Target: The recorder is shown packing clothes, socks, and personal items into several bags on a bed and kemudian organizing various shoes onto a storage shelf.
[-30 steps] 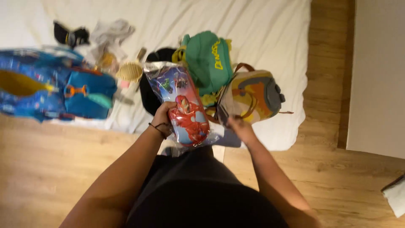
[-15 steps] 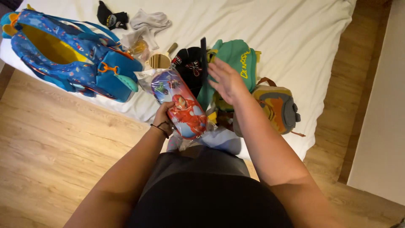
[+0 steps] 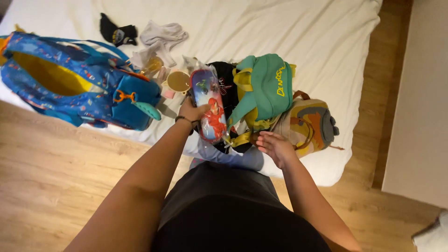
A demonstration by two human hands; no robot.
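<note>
Over bed edge: left hand (image 3: 192, 113) grips wrapped pencil case (image 3: 208, 105); right hand (image 3: 274, 147) spread, beside green backpack (image 3: 263, 88).

1. Three backpacks lie on the bed (image 3: 303, 28): one blue backpack (image 3: 79, 84) with a yellow inside, one green backpack (image 3: 268, 86) and one tan and grey backpack (image 3: 310, 123).
2. One red and blue pencil case (image 3: 210, 105) in clear wrap.
3. One black cloth item (image 3: 227, 84) beside the case.
4. One black sock (image 3: 116, 33).
5. One white sock (image 3: 163, 35).
6. One round wooden brush (image 3: 178, 80).
7. Two hands: the left hand (image 3: 191, 113) and the right hand (image 3: 275, 147).
</note>
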